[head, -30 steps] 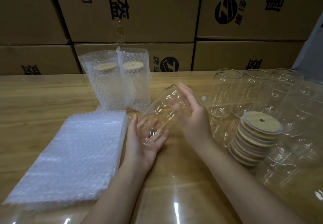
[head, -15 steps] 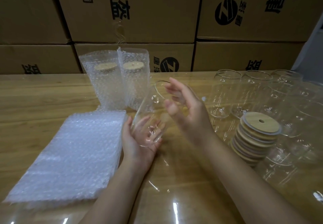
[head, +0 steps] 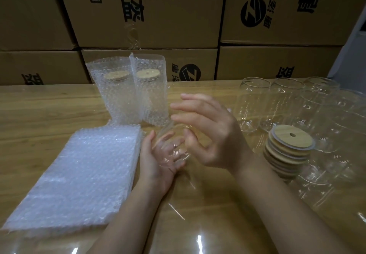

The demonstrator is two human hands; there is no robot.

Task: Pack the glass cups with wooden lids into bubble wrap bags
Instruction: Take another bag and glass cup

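Note:
A clear glass cup (head: 168, 133) stands tilted in my left hand (head: 156, 162), whose fingers curl round its base and show through the glass. My right hand (head: 213, 134) hovers at the cup's upper part with fingers straight and spread; it hides the rim. A stack of wooden lids (head: 289, 150) with centre holes leans to the right of my hands. A flat pile of bubble wrap bags (head: 79, 174) lies to the left. Two packed cups in bubble bags (head: 116, 97) (head: 151, 93) stand upright behind, lids on.
Several empty glass cups (head: 255, 103) crowd the right side of the wooden table (head: 39, 115), around and behind the lid stack. Cardboard boxes (head: 150, 12) form a wall along the table's far edge. A clear film covers the tabletop.
My left hand has tipped the cup from lying sideways toward upright. My right hand has shifted left over the cup's top, fingers spread wider.

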